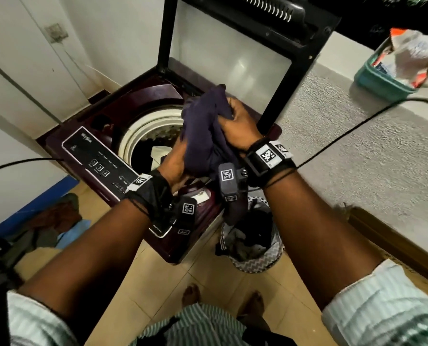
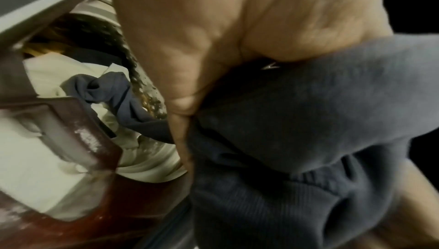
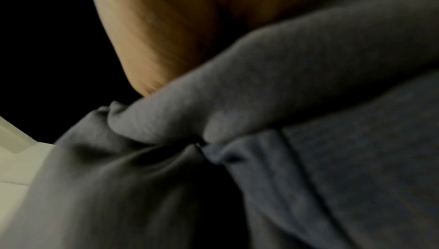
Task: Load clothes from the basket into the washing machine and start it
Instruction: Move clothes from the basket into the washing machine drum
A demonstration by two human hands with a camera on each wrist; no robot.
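Both hands, left hand (image 1: 174,163) and right hand (image 1: 236,124), are bunched tight around a dark navy garment (image 1: 203,131), right over the washing machine (image 1: 103,146) drum. Risk as I see it: the tail trailing toward the basket (image 1: 254,245) could snag the rim. It's soft, crumpled, ribbed at the hem.

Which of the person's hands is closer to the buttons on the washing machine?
The left hand. It grips the dark garment just beside the control panel. The right hand grips the same garment on the far side, away from the buttons.
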